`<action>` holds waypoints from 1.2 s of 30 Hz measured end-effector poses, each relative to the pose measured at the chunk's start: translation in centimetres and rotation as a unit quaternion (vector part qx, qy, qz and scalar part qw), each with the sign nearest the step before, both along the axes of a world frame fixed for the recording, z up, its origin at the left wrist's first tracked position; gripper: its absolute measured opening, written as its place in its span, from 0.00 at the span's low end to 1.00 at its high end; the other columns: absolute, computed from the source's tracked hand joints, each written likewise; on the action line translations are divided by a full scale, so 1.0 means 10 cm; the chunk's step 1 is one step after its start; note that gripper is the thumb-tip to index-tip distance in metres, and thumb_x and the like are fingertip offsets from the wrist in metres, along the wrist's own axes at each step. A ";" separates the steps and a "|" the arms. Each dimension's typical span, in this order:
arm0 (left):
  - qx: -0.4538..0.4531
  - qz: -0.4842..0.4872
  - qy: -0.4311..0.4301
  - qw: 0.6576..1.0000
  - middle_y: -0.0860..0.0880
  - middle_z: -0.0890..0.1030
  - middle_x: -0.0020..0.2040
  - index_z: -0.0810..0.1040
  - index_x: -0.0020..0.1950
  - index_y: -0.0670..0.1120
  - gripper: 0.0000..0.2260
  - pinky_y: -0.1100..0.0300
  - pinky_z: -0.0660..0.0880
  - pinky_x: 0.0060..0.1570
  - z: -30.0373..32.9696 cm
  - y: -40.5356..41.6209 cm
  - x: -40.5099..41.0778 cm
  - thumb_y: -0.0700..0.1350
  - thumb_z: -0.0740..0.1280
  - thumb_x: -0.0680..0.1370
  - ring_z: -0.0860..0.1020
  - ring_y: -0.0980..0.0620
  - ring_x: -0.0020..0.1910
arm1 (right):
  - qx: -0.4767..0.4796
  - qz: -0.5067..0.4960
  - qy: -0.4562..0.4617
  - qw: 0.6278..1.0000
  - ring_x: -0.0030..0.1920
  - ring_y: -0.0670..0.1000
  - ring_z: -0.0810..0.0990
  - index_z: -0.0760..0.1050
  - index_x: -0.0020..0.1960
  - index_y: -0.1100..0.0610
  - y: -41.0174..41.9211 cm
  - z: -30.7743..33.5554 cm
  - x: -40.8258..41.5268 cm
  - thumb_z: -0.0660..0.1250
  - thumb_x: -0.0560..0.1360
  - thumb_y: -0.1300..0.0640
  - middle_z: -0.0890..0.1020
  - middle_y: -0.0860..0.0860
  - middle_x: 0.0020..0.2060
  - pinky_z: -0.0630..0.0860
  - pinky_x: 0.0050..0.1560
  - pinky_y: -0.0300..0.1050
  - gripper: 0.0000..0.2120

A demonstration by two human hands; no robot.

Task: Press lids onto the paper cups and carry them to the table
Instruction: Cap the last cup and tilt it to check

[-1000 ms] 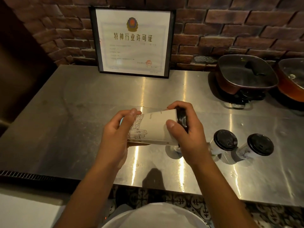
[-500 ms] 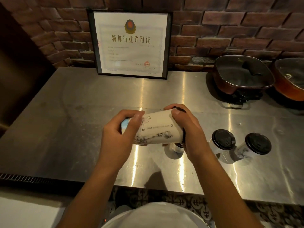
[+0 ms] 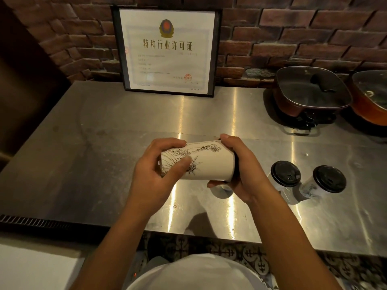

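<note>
A white paper cup (image 3: 209,162) with a line drawing lies on its side in the air above the steel counter (image 3: 94,143). My left hand (image 3: 155,176) grips its base end. My right hand (image 3: 240,172) wraps the rim end, where a black lid (image 3: 236,166) shows only as a thin dark edge behind my fingers. Two more cups with black lids stand on the counter to the right: one (image 3: 285,174) near my right wrist, the other (image 3: 330,178) beside it. Under my right hand a small pale object (image 3: 219,190) is partly hidden.
A framed certificate (image 3: 169,51) leans on the brick wall at the back. Two lidded brown electric pans (image 3: 310,91) (image 3: 372,97) sit at the back right. The counter's front edge runs just before my body; a dark grille (image 3: 41,223) lies at the front left.
The cup has turned about its long axis in my hands, so a different part of the drawing faces up. Both hands stay on its two ends.
</note>
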State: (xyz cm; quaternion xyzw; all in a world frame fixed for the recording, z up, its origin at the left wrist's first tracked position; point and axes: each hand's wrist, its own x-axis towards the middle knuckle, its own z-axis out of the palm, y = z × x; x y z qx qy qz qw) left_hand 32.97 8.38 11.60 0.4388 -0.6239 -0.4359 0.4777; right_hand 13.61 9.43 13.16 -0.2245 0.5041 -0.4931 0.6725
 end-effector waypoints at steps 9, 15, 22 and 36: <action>0.298 0.060 0.166 0.938 0.46 0.86 0.43 0.83 0.47 0.46 0.12 0.53 0.83 0.34 0.01 -0.13 -0.01 0.50 0.65 0.82 0.84 0.49 0.39 | -0.306 0.009 0.305 0.902 0.59 0.52 0.80 0.73 0.64 0.48 0.10 -0.33 0.11 0.66 0.71 0.42 0.78 0.50 0.59 0.84 0.50 0.52 0.23; 0.113 0.028 0.043 0.992 0.55 0.84 0.55 0.82 0.57 0.54 0.13 0.63 0.79 0.40 -0.03 -0.03 0.01 0.56 0.72 0.75 0.82 0.55 0.51 | -0.074 0.000 0.079 0.994 0.51 0.58 0.85 0.77 0.60 0.54 0.02 -0.15 0.05 0.68 0.76 0.44 0.81 0.62 0.58 0.85 0.39 0.51 0.18; 0.147 0.106 0.105 0.978 0.55 0.85 0.49 0.84 0.48 0.56 0.10 0.54 0.82 0.37 0.00 -0.08 -0.06 0.61 0.70 0.76 0.83 0.49 0.50 | -0.115 -0.024 0.114 0.986 0.50 0.57 0.86 0.77 0.59 0.55 -0.02 -0.18 0.13 0.67 0.75 0.45 0.83 0.59 0.54 0.85 0.39 0.52 0.18; 0.252 0.150 0.056 0.954 0.46 0.84 0.54 0.82 0.55 0.50 0.09 0.59 0.82 0.40 -0.33 -0.10 0.17 0.52 0.65 0.83 0.83 0.44 0.55 | -0.199 0.110 0.231 0.946 0.63 0.50 0.79 0.69 0.69 0.35 -0.03 -0.45 0.06 0.76 0.65 0.42 0.76 0.35 0.61 0.86 0.48 0.47 0.34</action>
